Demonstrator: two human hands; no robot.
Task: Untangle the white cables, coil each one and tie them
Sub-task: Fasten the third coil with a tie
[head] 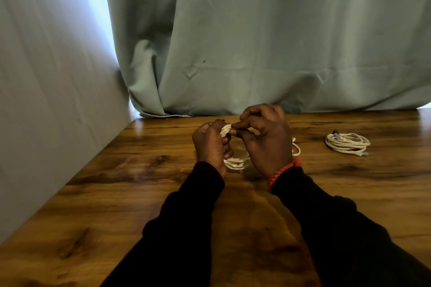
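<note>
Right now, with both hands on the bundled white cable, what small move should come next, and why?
Probably wrap or cinch the tie round the bundle: the left hand grips the gathered loops of the white cable, the right hand pinches at their top, and a finished coil lies apart on the table.

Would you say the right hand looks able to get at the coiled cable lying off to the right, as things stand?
Probably yes, but not yet: the right hand is pinching the cable bundle that the left hand grips. The coiled cable lies alone on the table, on that hand's side, with bare wood between.
</note>
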